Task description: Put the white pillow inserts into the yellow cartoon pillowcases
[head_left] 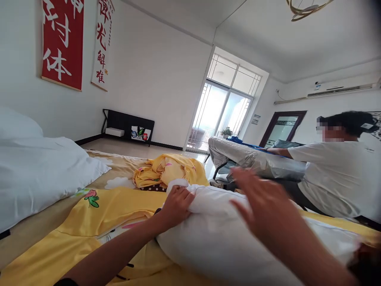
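A white pillow point(214, 238) lies across the yellow printed bed cover point(89, 222) in front of me. My left hand point(176, 206) is closed on the pillow's far left corner, pinching the fabric. My right hand point(262, 202) hovers above the pillow's top edge with fingers spread, slightly blurred, holding nothing. A crumpled yellow pillowcase point(169, 171) sits on the bed just beyond the pillow.
A white duvet point(41, 171) is heaped at the left of the bed. Another person in a white T-shirt point(336, 174) bends over a grey covered table point(253, 159) at the right. Banners hang on the left wall; a glass balcony door stands behind.
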{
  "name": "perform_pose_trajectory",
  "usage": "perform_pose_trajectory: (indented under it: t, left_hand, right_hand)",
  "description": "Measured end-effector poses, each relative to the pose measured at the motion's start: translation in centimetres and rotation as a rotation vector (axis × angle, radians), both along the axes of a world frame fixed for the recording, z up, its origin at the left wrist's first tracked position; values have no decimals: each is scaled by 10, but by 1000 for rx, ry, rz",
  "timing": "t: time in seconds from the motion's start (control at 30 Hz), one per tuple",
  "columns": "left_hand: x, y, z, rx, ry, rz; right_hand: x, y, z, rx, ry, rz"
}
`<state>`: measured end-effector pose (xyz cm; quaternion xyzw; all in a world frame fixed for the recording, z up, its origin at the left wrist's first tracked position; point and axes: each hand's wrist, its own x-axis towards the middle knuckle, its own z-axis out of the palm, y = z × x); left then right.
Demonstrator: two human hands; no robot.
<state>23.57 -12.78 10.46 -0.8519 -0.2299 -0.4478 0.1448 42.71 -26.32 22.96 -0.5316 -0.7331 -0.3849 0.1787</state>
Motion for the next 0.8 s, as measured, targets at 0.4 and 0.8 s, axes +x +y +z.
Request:
perform_pose_trajectory:
  t: [0.4,0.8]
  left_hand:
    - [-117,62,-88,-1109,-237,-135]
    - [-1,47,-38,-1297,-705,-434]
  right_hand:
    - [-68,101,-80,-669,346,53]
    - [-21,102,-6,-26,109,-44]
